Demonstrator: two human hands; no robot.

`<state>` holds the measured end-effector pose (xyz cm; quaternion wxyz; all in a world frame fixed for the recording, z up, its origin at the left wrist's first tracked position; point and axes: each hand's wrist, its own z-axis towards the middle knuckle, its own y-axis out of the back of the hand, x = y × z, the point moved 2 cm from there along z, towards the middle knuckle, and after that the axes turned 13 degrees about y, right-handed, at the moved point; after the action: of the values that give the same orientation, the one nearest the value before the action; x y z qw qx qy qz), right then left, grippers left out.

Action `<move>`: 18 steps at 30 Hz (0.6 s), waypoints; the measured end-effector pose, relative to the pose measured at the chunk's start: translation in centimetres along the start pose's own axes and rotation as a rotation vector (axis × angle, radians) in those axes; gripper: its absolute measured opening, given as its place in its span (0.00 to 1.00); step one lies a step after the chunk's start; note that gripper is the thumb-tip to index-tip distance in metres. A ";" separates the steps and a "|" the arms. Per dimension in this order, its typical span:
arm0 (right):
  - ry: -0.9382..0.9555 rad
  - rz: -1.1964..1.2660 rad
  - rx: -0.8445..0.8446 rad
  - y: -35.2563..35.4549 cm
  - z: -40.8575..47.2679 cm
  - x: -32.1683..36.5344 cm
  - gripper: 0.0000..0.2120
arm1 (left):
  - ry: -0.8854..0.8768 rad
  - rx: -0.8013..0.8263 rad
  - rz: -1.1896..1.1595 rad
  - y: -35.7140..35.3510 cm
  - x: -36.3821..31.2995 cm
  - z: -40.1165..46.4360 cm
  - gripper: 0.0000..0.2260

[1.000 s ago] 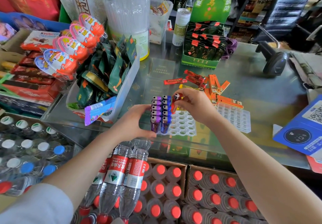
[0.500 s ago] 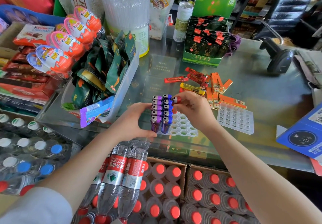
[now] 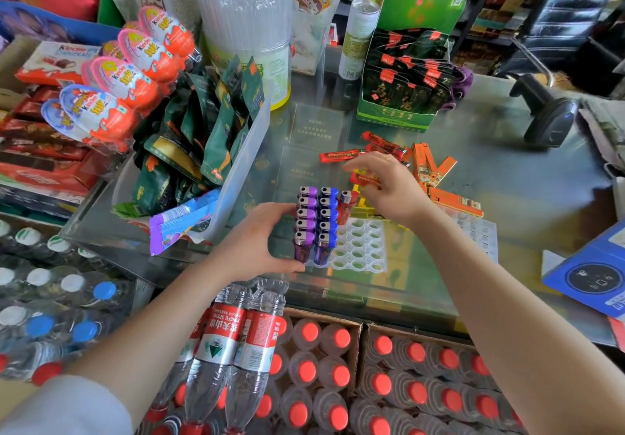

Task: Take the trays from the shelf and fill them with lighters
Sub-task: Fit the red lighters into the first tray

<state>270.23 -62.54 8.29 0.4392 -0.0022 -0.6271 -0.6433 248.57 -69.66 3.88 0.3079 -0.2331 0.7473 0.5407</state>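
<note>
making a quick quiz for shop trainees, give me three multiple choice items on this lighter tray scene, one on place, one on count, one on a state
1. Where does the one red lighter in the white tray stand?
A. far end of the third column, beside the blue ones
B. near corner by the bottles
C. flat on the glass counter

2. How many purple lighters stand in the leftmost column?
A. two
B. five
C. eight

3. What is the right hand doing?
A. pressing a lighter into the tray
B. hovering with loose fingers over the loose lighters, grip empty
C. holding the scanner

Answers:
1 A, it stands upright next to the far blue lighter.
2 B, five purple tops show in a row.
3 B, no lighter sits between its fingers, while the left hand holds the tray's left edge.
</note>
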 end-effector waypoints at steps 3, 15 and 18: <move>-0.104 -0.216 -0.043 -0.9 2.7 -1.3 0.18 | -0.005 0.011 -0.006 -0.1 0.3 0.3 0.35; -0.115 -0.613 0.157 -2.2 6.2 -3.2 0.10 | -0.045 0.005 0.000 -0.1 0.4 0.5 0.35; -0.100 -0.341 -0.123 -0.7 4.1 -1.2 0.11 | -0.027 -0.007 0.016 -0.1 0.3 0.4 0.37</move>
<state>268.38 -58.68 7.93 0.2911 0.0454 -0.5987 -0.7448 248.48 -69.37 3.49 0.3128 -0.2211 0.7430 0.5487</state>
